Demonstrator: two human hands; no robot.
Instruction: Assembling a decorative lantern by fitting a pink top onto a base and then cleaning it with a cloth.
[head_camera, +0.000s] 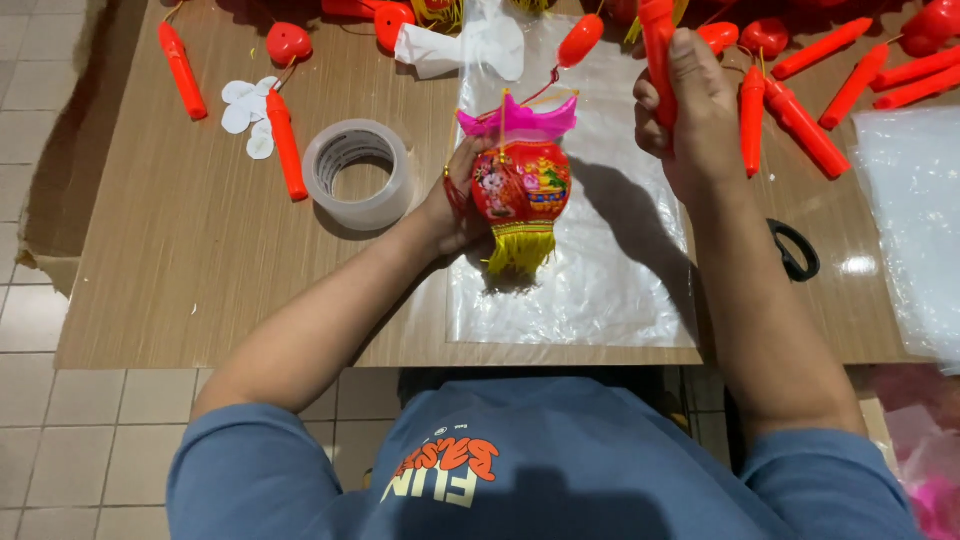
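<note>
- Left hand (455, 205): fingers wrapped around the side of a small red toy lantern (520, 185), holding it upright over the table. The lantern has a pink scalloped top, printed picture panels on its belly and a yellow fringe hanging from its base.
- Right hand (690, 105): fingers clenched around an orange plastic handle stick (657, 50), held roughly vertical, up and to the right of the lantern.
- Link: a thin red cord (545, 85) appears to run from the lantern top toward an orange bulb-shaped piece (580, 40); whether it reaches the gripped stick cannot be told.
- Lantern position: above a clear plastic bag (590, 250) lying flat on the wooden table (190, 250), with the fringe tips close to the film (contact cannot be confirmed).
- Surroundings: roll of clear packing tape (357, 172) to the left of the lantern; loose orange sticks (285, 145) and white paper cut-outs (245, 115) further left; a heap of more orange sticks (800, 125) at the upper right; black scissors (795, 250) near the right forearm.
- Risk, judged: raising the stick further while the left hand grips may strain or snap the cord.
- Risk, judged: a tight squeeze could dent the thin lantern shell or crease its panels.
- Risk, judged: the fringe may snag or bend on the bag film.
</note>
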